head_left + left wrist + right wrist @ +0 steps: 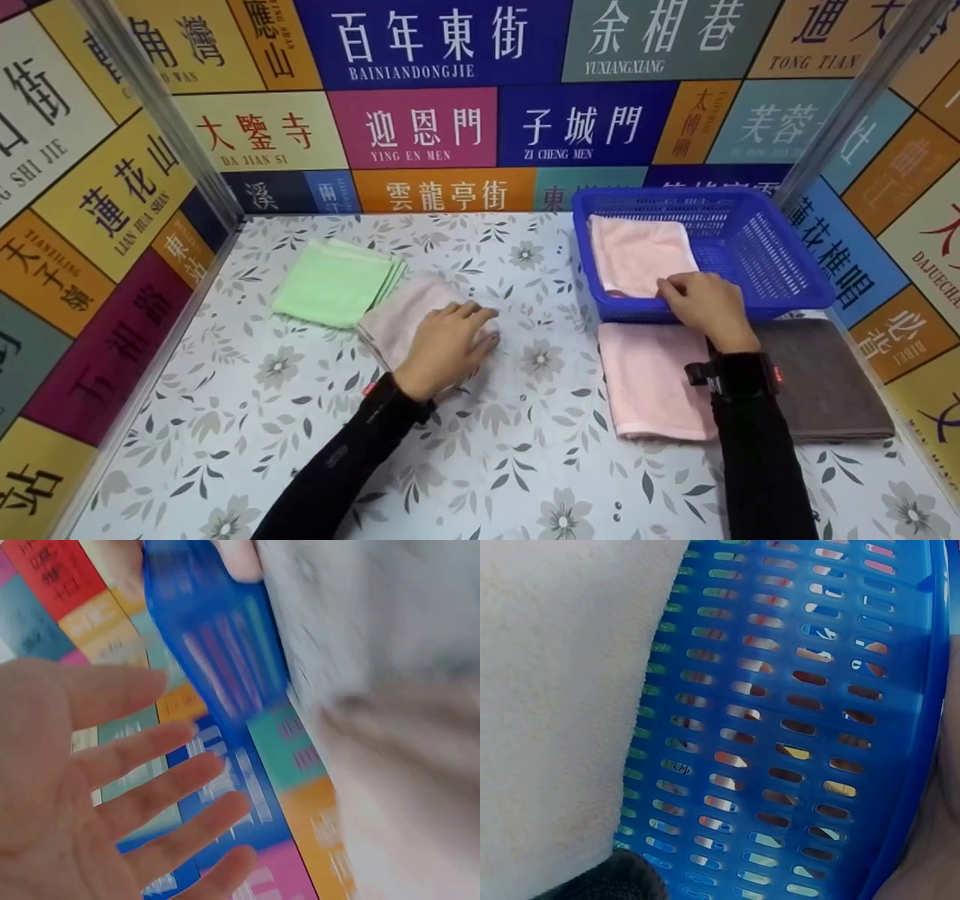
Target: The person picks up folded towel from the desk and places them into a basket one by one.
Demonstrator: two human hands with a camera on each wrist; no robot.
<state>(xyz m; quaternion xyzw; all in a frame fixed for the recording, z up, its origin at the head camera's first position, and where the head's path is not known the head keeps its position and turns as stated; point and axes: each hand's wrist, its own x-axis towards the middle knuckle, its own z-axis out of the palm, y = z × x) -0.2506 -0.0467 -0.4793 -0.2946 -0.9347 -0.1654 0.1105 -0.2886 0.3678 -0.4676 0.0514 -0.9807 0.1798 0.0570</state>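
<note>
My left hand [448, 349] is over a folded pale pinkish towel [405, 311]; in the left wrist view its fingers [172, 787] are spread and straight, with nothing between them. My right hand [703, 301] grips the front rim of a blue plastic basket [765, 247], fingertips right beside the folded pink towel [645, 251] inside it. The right wrist view has the basket's slotted wall [780, 705] close up, with part of the hand [922, 840] at the rim and a pale towel [555, 690] alongside.
A light green folded stack of cloth [337, 281] lies on the left, close against the pinkish towel. In front of the basket are another folded pink towel [656, 386] and a brown towel [825, 382]. Sign-printed walls [420, 127] enclose the flower-patterned table [525, 450].
</note>
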